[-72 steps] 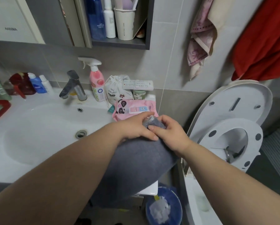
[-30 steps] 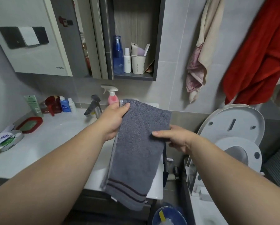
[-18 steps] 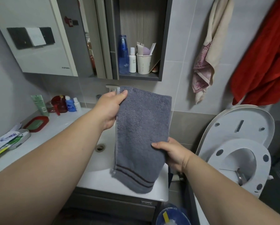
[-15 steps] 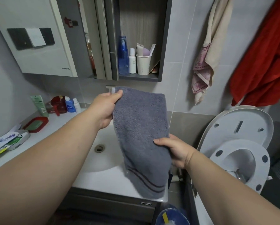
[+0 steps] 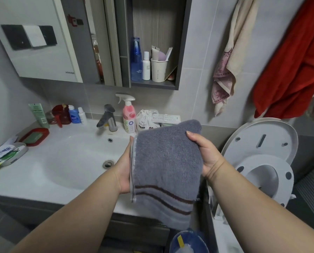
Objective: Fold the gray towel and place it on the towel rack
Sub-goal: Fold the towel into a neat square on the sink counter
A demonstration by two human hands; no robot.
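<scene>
The gray towel (image 5: 166,168) with two dark stripes near its lower end is folded into a narrow panel and held in front of me, over the right end of the sink counter. My left hand (image 5: 124,170) grips its left edge, fingers hidden behind the cloth. My right hand (image 5: 205,154) holds its right edge, thumb lying on the front. The striped end hangs down past the counter's front. No towel rack is clearly visible; a beige-pink towel (image 5: 225,70) and a red cloth (image 5: 291,64) hang on the wall at upper right.
A white sink (image 5: 76,161) with a faucet (image 5: 107,119) lies to the left, with bottles and a pink spray bottle (image 5: 128,114) behind it. An open cabinet shelf (image 5: 152,84) hangs above. The toilet, lid raised (image 5: 262,141), is to the right. A blue bin (image 5: 187,241) stands below.
The towel was hanging long from my raised left hand. Both hands have come down and the towel is now doubled shorter, held by both side edges at counter height.
</scene>
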